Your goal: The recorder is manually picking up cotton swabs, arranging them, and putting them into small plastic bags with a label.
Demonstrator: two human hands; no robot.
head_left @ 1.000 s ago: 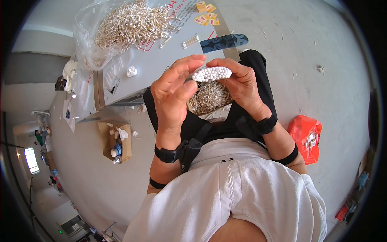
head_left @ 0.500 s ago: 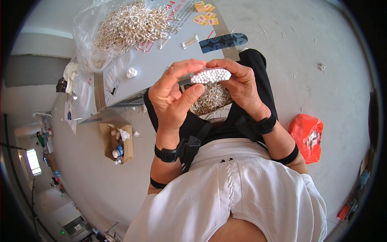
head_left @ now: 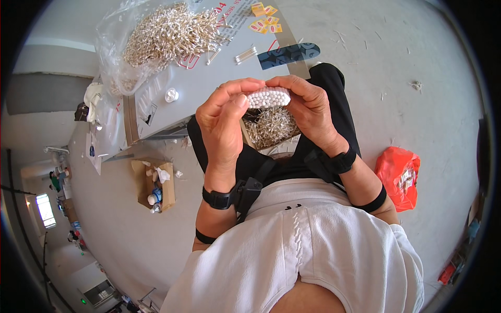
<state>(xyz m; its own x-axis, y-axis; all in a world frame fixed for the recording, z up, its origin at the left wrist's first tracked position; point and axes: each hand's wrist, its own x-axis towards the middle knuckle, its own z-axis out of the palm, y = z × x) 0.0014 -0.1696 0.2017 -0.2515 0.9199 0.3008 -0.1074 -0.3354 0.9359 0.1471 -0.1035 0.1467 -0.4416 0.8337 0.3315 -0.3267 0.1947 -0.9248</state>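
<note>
Bundle of cotton swabs, white tips facing the wearer, is held in the air just beyond the open box of loose swabs. Left hand: thumb and fingers clamped on the bundle's left end; right hand: fingers clamped on its right end. Relative to the box, a swab heap lies beyond and left, a red bag right.

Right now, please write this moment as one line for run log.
held: swab bundle | left hand: gripping left end | right hand: gripping right end | lower in view: loose swabs
</note>
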